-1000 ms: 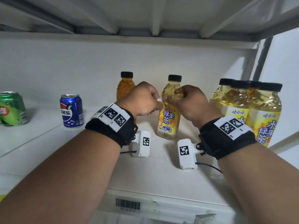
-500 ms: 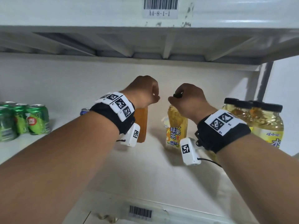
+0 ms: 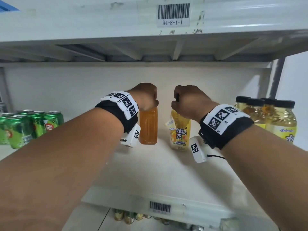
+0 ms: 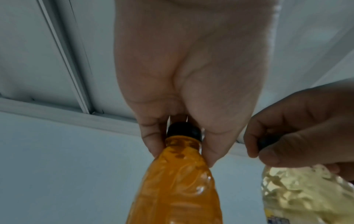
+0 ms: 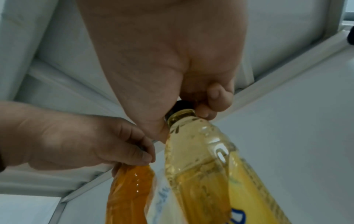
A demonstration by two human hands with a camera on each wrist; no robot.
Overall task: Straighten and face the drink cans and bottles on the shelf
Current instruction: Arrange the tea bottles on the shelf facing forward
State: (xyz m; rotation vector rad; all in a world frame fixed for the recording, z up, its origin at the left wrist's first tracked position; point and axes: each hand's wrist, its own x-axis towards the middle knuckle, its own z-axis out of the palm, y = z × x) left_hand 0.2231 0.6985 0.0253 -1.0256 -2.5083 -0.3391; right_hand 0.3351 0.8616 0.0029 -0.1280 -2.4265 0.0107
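Note:
Two bottles stand mid-shelf side by side. My left hand [image 3: 146, 95] grips the black cap and neck of the unlabelled orange bottle [image 3: 148, 126]; the left wrist view shows my left hand [image 4: 184, 145] curled round the cap above the orange bottle [image 4: 176, 189]. My right hand [image 3: 185, 100] grips the cap of the yellow tea bottle [image 3: 180, 135], whose label is partly peeled at its left edge. In the right wrist view my right hand [image 5: 184, 115] pinches the black cap of the yellow tea bottle [image 5: 206, 159], with the orange bottle [image 5: 130, 189] close on its left.
Several green cans [image 3: 25, 125] crowd the shelf at the left. A cluster of black-capped yellow tea bottles [image 3: 270, 117] stands at the right by the upright post [image 3: 276, 77]. The upper shelf's underside [image 3: 150, 50] hangs low overhead. More cans [image 3: 126, 216] sit on the shelf below.
My left hand moved from the yellow bottle's label to the orange bottle's cap. My right hand shifted up onto the yellow bottle's cap. The head view tilted upward, and the blue can left the view.

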